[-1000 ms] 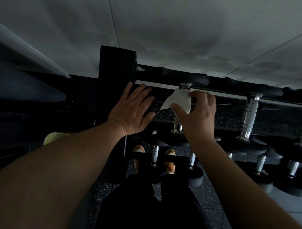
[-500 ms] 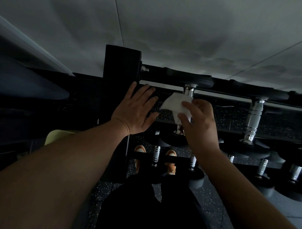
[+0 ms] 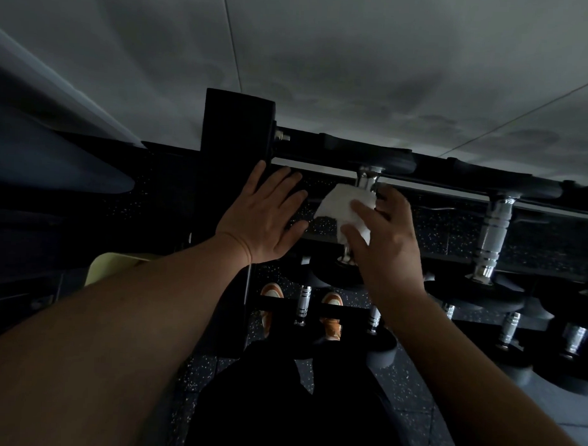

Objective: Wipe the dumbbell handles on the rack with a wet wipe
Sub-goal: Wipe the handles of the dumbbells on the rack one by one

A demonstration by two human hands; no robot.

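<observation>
Our right hand (image 3: 385,239) is clamped round the wet wipe (image 3: 344,211), fingers and thumb curled so the white sheet wraps the leftmost top-tier dumbbell handle (image 3: 365,182). Over the last second this hand has slid down the handle: the wipe sat up near the far collar, and now bare chrome shows above it while the cloth covers the middle stretch. We judge this as a stroke in progress on the first handle, with its near end not yet covered.

Our left hand (image 3: 264,218) has stayed put, fingers straight and spread, palm pressed flat against the dark rack (image 3: 237,127) just beside its upright post, holding nothing; it seems to be steadying us.

Counting what shows: two hands, one wipe, and on the top tier two chrome handles fully visible, the one being wiped and a second handle (image 3: 494,233) well to the right, untouched. A sliver of a third may sit at the right edge, but we cannot tell. On the lower tier (image 3: 305,303) we count about five shorter chrome handles, dim and partly hidden. Two orange shoes (image 3: 272,293) stand on the speckled floor below.
</observation>
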